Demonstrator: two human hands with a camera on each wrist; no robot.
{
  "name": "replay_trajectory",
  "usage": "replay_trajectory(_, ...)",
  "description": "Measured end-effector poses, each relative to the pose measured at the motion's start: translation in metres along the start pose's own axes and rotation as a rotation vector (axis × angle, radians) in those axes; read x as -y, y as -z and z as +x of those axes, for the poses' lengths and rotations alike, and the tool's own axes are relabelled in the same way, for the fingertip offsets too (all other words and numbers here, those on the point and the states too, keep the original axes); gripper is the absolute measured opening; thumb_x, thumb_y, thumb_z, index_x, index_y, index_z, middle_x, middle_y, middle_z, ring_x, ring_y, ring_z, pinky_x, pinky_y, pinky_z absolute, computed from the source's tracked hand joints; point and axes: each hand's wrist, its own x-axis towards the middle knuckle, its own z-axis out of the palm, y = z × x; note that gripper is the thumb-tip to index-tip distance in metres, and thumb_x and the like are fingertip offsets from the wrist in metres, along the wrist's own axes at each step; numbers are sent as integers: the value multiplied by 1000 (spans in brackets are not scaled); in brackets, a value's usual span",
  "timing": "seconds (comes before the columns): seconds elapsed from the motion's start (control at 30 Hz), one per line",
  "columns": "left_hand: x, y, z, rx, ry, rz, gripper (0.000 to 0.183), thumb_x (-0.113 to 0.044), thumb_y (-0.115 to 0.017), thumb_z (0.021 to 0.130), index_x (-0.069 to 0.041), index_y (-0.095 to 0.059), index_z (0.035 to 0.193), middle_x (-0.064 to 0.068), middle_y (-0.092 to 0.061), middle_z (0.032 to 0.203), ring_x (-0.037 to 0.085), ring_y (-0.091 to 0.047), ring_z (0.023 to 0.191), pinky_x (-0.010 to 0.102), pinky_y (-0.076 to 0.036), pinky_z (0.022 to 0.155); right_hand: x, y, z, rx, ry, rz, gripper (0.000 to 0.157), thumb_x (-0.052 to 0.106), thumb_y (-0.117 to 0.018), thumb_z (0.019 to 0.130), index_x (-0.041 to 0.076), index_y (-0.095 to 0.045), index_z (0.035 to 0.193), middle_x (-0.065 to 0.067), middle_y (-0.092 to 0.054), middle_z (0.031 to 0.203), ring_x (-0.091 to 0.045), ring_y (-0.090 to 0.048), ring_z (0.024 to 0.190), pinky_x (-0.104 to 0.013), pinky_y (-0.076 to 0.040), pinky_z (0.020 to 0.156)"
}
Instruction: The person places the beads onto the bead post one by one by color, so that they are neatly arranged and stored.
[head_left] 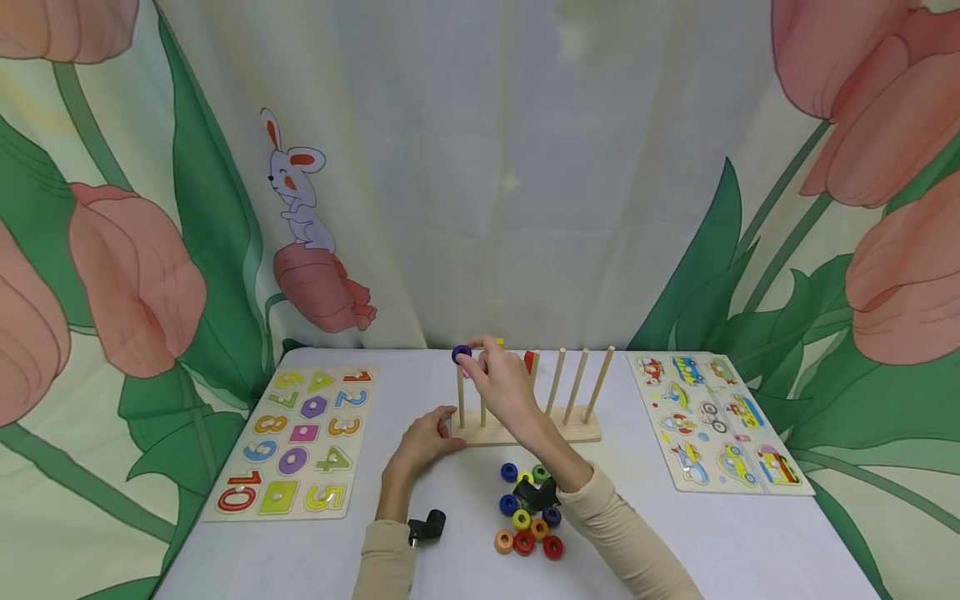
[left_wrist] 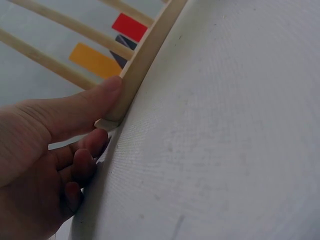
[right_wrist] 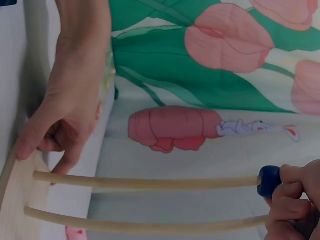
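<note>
A wooden peg stand [head_left: 573,431] with several upright pegs stands on the white table. My left hand [head_left: 423,437] holds the left end of its base; in the left wrist view the thumb [left_wrist: 95,102] lies on the base edge, the other fingers curled beside the end. Thumb and fingers of my right hand [head_left: 506,387] pinch a dark blue ring [head_left: 461,354] at the top of the leftmost peg [head_left: 461,400]. In the right wrist view the blue ring [right_wrist: 270,181] meets that peg's tip [right_wrist: 245,182]. Behind the right hand, part of the stand is hidden.
Loose blue, yellow, green, orange and red rings [head_left: 523,543] lie in front of the stand, partly under the right forearm. A number puzzle board [head_left: 292,446] lies at left, a vehicle puzzle board [head_left: 716,425] at right. Red and yellow pieces [head_left: 529,360] show behind the pegs.
</note>
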Motion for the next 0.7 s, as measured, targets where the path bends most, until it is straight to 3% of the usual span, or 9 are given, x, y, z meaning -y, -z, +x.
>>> replay_trajectory(0.17,-2,0,-2,1,14,6,66,-32,-82,74,-10,-55,131,-1,-54,73,15,-48,64,33,-37,59,-1,-6,-3,19,-3,-57,34,31,-58,95,7,-59,118,7,-46,54,-7,-37,38,-23,-27,37)
replay_trajectory(0.33,-2,-1,-2,-1,14,15,66,-32,-80,75,-11,-54,132,-2,-54,74,14,-48,63,32,-36,59,-6,3,-17,0,-28,24,35,31,-59,95,8,-61,120,7,-44,54,-9,-36,42,-25,-28,40)
replay_trajectory(0.5,-2,-2,-2,-15,20,28,64,-32,-80,75,-12,-55,131,-2,-54,73,14,-47,62,32,-36,58,-30,14,-55,12,-125,89,28,30,-62,93,11,-64,114,6,-41,53,-8,-33,43,-25,-26,41)
replay_trajectory(0.7,0,-4,0,-25,17,39,65,-32,-81,75,-12,-55,131,-3,-54,73,13,-46,61,31,-35,58,-67,23,-112,76,-282,70,27,30,-65,90,13,-65,112,7,-41,53,-6,-34,43,-24,-28,41)
